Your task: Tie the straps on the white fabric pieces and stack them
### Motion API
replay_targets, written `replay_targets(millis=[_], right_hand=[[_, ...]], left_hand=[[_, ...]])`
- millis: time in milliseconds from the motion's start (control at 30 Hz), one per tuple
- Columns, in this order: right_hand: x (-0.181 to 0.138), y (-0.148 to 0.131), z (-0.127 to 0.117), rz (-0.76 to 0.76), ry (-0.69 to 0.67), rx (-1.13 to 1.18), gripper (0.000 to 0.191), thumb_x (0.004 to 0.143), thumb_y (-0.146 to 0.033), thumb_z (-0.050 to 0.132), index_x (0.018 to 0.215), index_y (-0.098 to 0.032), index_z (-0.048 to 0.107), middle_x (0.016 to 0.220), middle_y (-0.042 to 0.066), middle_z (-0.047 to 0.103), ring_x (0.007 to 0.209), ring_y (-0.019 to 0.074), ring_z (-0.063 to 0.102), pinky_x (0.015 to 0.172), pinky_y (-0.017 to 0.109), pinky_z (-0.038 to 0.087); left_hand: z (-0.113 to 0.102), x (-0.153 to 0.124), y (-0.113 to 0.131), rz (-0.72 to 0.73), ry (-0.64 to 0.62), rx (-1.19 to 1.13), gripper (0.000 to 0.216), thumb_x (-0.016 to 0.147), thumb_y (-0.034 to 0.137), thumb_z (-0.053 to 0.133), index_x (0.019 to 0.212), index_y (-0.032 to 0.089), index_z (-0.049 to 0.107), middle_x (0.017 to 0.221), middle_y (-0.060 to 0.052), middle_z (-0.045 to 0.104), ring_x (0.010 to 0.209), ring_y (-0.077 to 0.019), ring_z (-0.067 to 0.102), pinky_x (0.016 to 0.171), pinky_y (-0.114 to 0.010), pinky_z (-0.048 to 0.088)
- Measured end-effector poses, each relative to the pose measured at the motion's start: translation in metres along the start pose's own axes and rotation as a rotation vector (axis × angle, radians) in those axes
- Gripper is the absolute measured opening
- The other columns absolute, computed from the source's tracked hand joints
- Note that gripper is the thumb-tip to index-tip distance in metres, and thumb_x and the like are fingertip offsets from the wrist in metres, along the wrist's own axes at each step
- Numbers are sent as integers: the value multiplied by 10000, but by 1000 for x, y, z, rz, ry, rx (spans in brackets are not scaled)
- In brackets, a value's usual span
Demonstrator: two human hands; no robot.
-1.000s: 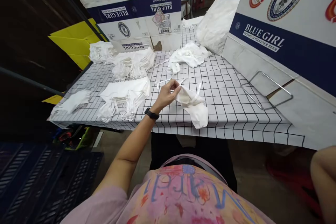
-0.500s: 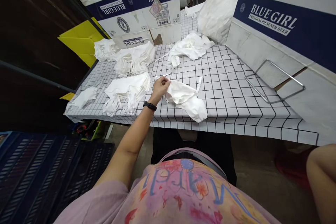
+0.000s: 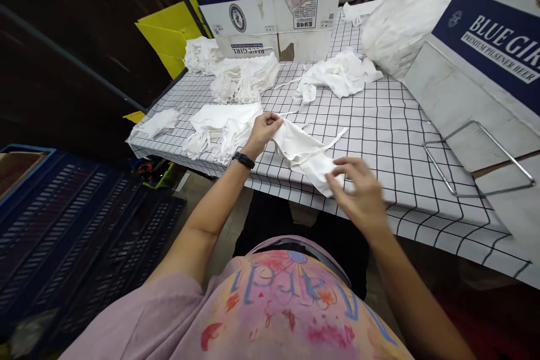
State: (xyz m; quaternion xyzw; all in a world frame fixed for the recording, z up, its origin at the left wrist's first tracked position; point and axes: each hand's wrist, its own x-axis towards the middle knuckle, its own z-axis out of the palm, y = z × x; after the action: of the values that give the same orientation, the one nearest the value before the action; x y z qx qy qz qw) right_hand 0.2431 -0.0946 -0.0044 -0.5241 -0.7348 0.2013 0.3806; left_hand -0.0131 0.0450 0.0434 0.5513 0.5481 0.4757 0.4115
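Note:
A white cloth piece with thin straps (image 3: pixel 301 146) lies stretched at the table's front edge. My left hand (image 3: pixel 265 128), with a black band on its wrist, pinches its upper left end between thumb and fingers. At the cloth's lower right end is my right hand (image 3: pixel 356 188), slightly blurred, its thumb and fingertips closed on the fabric. Left of my left hand sits a neat stack of white cloth pieces (image 3: pixel 225 119). Behind it lies a second stack (image 3: pixel 248 73), and a crumpled white cloth heap (image 3: pixel 337 74) rests farther back.
The checked tablecloth (image 3: pixel 379 118) covers the table. Upside-down beer cartons (image 3: pixel 261 11) stand at the back, and another carton (image 3: pixel 498 39) on the right, beside a bent metal wire frame (image 3: pixel 476 194). A white bag (image 3: pixel 396 17) leans there. Blue crates (image 3: pixel 76 225) are at lower left.
My right hand has come in from the lower right onto the cloth's right end. My left hand still pinches the other end. The view has shifted left.

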Motion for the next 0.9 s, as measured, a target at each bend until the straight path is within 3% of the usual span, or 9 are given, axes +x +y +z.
replay_targets(millis=[100, 233, 333, 433, 500, 600, 733, 800, 900], right_hand=[[1, 5, 24, -60, -16, -179, 253, 969, -430, 606, 1067, -220, 706, 1283, 177, 636, 1167, 389, 581, 920, 570, 520], [12, 20, 34, -82, -41, -206, 202, 974, -313, 539, 881, -218, 692, 1140, 148, 687, 1063, 341, 596, 890, 529, 506], [26, 24, 9, -3, -50, -8, 185, 924, -326, 593, 780, -225, 651, 1057, 122, 703, 1028, 316, 611, 865, 492, 523], [39, 19, -37, 144, -113, 296, 202, 900, -413, 666, 826, -225, 675, 1059, 86, 710, 995, 268, 640, 810, 410, 536], [47, 16, -64, 214, -121, 448, 223, 905, -454, 683, 872, -233, 695, 957, 55, 696, 902, 217, 635, 804, 371, 519], [57, 23, -80, 278, -43, 492, 240, 903, -463, 682, 840, -232, 685, 831, 33, 648, 812, 184, 599, 790, 354, 493], [60, 52, -58, 344, 59, 138, 201, 865, -413, 644, 832, -217, 676, 829, 65, 689, 784, 229, 619, 764, 411, 512], [56, 63, -43, 307, 97, -26, 191, 859, -376, 605, 877, -205, 688, 904, 93, 714, 811, 251, 639, 786, 441, 527], [49, 63, -24, 211, 116, -101, 239, 890, -370, 555, 937, -194, 711, 1030, 123, 697, 867, 260, 648, 814, 453, 540]], left_hand=[[-1, -3, 8, 29, -13, -21, 143, 851, 200, 683, 764, 171, 573, 696, 13, 561, 625, -96, 513, 576, -211, 395], [-9, -7, 24, 57, -54, -38, 138, 860, 230, 699, 796, 179, 588, 730, 8, 575, 628, -95, 519, 572, -212, 407], [-22, -9, 39, 70, -56, -30, 137, 850, 223, 719, 804, 180, 597, 736, 5, 591, 617, -94, 530, 571, -215, 420], [-37, -10, 52, 102, -26, -10, 118, 842, 190, 710, 785, 173, 608, 700, 6, 584, 588, -91, 525, 550, -214, 408], [-45, -9, 54, 130, -10, 4, 102, 832, 179, 702, 779, 172, 615, 680, 6, 583, 572, -94, 517, 527, -213, 399], [-50, -4, 40, 109, -2, 26, 98, 818, 206, 710, 792, 180, 620, 671, 2, 602, 567, -112, 534, 518, -229, 415], [-38, -5, -3, 13, -25, 348, 109, 763, 165, 734, 780, 199, 632, 607, 16, 584, 578, -155, 550, 586, -280, 437], [-27, -13, -23, 83, -21, 547, 98, 778, 157, 706, 838, 207, 647, 629, 13, 593, 634, -183, 566, 665, -313, 456], [-10, -28, -39, 314, -88, 678, 73, 873, 207, 610, 931, 199, 655, 863, -50, 671, 868, -228, 610, 845, -368, 482]])
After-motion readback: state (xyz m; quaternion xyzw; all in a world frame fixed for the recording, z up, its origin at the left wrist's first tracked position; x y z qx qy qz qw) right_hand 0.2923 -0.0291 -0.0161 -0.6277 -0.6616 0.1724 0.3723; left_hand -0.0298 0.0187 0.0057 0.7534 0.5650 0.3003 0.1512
